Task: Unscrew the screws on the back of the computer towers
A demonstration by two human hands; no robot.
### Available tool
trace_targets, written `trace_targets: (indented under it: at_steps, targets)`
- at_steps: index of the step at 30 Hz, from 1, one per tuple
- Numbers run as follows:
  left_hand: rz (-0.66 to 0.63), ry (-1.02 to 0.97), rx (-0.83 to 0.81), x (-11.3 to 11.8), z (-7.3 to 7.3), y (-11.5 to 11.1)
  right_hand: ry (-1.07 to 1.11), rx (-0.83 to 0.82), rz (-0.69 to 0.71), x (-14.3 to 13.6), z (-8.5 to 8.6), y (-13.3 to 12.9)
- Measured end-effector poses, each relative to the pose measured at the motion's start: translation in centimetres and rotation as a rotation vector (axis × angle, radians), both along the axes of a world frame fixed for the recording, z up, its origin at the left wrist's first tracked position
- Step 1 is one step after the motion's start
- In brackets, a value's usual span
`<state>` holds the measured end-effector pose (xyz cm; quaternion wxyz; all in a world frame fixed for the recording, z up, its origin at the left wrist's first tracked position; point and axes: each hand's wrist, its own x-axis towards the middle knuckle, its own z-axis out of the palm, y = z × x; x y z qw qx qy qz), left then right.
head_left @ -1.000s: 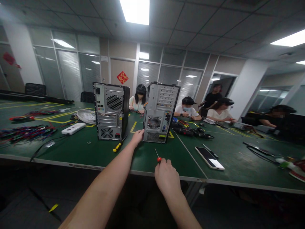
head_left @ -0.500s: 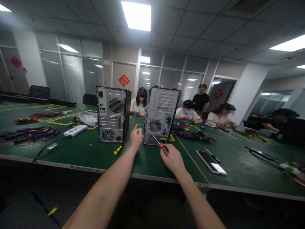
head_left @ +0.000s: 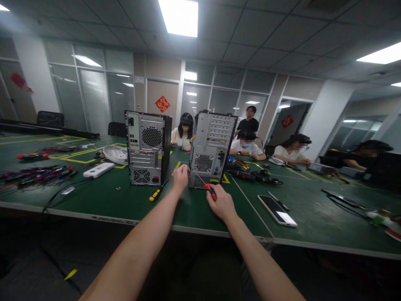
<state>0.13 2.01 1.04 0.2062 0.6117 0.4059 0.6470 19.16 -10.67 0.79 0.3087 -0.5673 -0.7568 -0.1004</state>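
My right hand (head_left: pixel 222 202) is wrapped round the red-and-black handle of a screwdriver (head_left: pixel 211 192). The thin shaft points up and left, its tip near the lower left edge of a computer tower (head_left: pixel 205 144), whose back panel faces me. Whether the tip touches the case I cannot tell. My left hand (head_left: pixel 181 177) is closed in a pinch beside that same edge, close to the tip; anything between its fingers is too small to make out. A second computer tower (head_left: pixel 144 144) stands upright to the left, with a yellow-and-black screwdriver (head_left: pixel 156 194) lying at its foot.
On the green table (head_left: pixel 125 205) lie a white power strip (head_left: pixel 99 170), a white basket (head_left: pixel 115 154), tangled wires (head_left: pixel 40 176) and tiny metal pieces (head_left: pixel 118 188). To the right are a phone (head_left: pixel 275 210) and black cables (head_left: pixel 250 177). Several people sit or stand beyond.
My right hand has shifted slightly left with the screwdriver, bringing its tip to the tower's left edge. My left hand has risen slightly toward the tip. A standing person has moved left.
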Motion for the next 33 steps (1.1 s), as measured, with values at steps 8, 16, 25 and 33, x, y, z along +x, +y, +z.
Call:
trace_targets:
  at_steps: [8, 16, 25, 33]
  targets:
    - [0.130, -0.042, -0.154, -1.5, -1.1, 1.6, -0.065, -0.146, -0.034, -0.6, 0.5, -0.6]
    - [0.067, 0.172, 0.087, -0.9, 5.2, -7.3, -0.052, -0.071, -0.029, 0.0, 0.0, 0.2]
    - [0.497, 0.582, -0.233, -18.7, 3.6, -15.4, -0.026, -0.047, -0.020, 0.1, 0.0, 0.5]
    - [0.532, 0.608, -0.698, -27.1, 0.2, -16.5, 0.009, -0.063, -0.018, 0.2, 0.1, 0.3]
